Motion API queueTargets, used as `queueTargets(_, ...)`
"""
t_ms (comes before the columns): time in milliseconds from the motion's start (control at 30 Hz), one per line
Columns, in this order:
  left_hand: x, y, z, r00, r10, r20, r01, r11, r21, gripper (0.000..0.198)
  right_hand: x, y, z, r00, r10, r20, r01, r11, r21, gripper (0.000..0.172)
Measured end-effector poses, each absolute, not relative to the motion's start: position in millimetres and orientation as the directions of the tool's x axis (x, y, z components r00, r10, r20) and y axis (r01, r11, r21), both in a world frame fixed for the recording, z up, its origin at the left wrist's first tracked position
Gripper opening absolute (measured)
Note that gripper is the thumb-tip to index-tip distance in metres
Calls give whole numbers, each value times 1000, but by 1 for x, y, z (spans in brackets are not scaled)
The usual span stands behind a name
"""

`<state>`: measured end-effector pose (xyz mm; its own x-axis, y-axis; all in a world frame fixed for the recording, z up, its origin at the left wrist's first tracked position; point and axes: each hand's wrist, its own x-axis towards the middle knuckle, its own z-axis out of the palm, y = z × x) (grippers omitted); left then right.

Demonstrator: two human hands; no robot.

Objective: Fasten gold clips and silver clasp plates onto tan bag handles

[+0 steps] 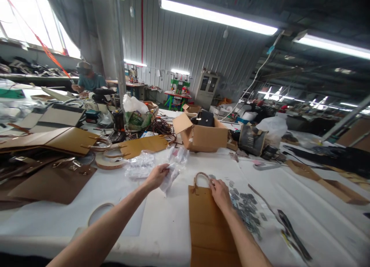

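Observation:
My left hand [157,176] is closed on the edge of a crumpled clear plastic bag [170,178] over the middle of the table. Beside it lie more plastic packets [140,165] with pale contents I cannot make out. To the right, a flat brown bag panel [212,224] with a looped handle [202,174] at its top reaches toward my body. My right hand [221,192] has its fingers bent at the base of that handle, on the panel's upper right corner. Small grey metal plates [245,205] are scattered just right of it.
An open cardboard box [208,138] stands beyond my hands. At left are stacked brown bag pieces [54,178] and a tape roll [108,161]. A dark-handled tool [293,232] and a thin strip [264,201] lie at right. A person [89,80] sits far left.

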<state>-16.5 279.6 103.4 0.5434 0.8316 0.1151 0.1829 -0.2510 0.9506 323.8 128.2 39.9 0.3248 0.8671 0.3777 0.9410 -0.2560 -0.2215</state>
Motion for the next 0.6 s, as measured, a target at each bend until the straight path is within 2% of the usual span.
queueTargets(133,-17,285,105,518,851,85,173,-202,964,31,324,127,39,337,804,490,933,-218,-286,43)
queueTargets(267,-13,290,103,502,863,63,170,-169,971,31,321,129,27,286,844,453,956,-222,-190,48)
queueTargets(333,-13,289,102,498,865,67,169,-172,970,30,316,129,16,304,851,428,952,-260,-158,45)
queueTargets(467,-18,285,101,517,852,83,154,-188,970,25,307,134,12,335,768,545,940,-233,-248,42)
queueTargets(600,-22,286,103,558,826,76,126,-175,976,29,311,153,50,313,709,632,939,-131,-317,42)
